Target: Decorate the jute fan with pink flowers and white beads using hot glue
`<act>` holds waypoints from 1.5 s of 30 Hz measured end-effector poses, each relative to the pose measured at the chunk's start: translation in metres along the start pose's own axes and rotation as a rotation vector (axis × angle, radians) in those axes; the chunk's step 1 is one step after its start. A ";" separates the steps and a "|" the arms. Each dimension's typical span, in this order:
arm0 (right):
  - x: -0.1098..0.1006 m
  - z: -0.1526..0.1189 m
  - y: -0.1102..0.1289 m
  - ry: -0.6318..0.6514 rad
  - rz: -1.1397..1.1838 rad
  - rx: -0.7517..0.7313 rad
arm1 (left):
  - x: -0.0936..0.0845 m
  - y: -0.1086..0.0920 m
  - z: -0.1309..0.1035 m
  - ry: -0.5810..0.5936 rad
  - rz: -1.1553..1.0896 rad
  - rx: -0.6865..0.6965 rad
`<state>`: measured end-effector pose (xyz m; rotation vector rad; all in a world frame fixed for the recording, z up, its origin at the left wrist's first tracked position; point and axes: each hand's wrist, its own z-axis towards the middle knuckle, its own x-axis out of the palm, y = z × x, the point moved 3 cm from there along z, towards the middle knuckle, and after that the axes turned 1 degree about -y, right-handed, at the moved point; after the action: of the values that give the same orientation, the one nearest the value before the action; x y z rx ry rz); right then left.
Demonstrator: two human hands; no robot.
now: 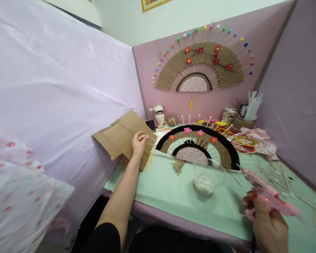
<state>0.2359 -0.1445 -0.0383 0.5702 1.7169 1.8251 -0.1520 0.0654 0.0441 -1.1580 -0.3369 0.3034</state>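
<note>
My right hand (270,225) is wrapped round the grip of a pink hot glue gun (274,198), whose small red light glows. The gun's nozzle points toward the right end of a fan (225,151) of sticks and burlap, edged in black and dotted with pink and red flowers. My left hand (139,142) is up beside the fan's left end, in front of a brown cardboard sheet (118,135). Its fingers are curled together in a pinch; anything between them is too small to make out. Thin wooden sticks (149,160) lie just below this hand.
A clear plastic bowl (204,184) with small white pieces stands near the front edge. Behind the fan are a white bottle (159,117), a twine ball (172,121) and a pot of white strips (244,123). A larger finished-looking fan (171,72) hangs on the pink back panel.
</note>
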 end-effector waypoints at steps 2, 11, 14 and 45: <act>0.001 -0.001 -0.001 0.002 0.002 0.014 | -0.001 0.003 0.002 -0.003 0.023 0.009; 0.003 -0.005 0.002 -0.011 0.021 0.077 | 0.004 0.012 0.002 -0.017 0.137 0.040; 0.003 -0.006 0.004 -0.009 0.036 0.088 | 0.004 0.015 0.003 -0.011 0.146 0.039; 0.001 -0.001 -0.008 0.022 0.021 0.085 | 0.008 0.012 0.006 -0.014 0.181 0.061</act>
<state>0.2353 -0.1444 -0.0465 0.6061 1.8171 1.7856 -0.1479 0.0782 0.0364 -1.1291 -0.2334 0.4770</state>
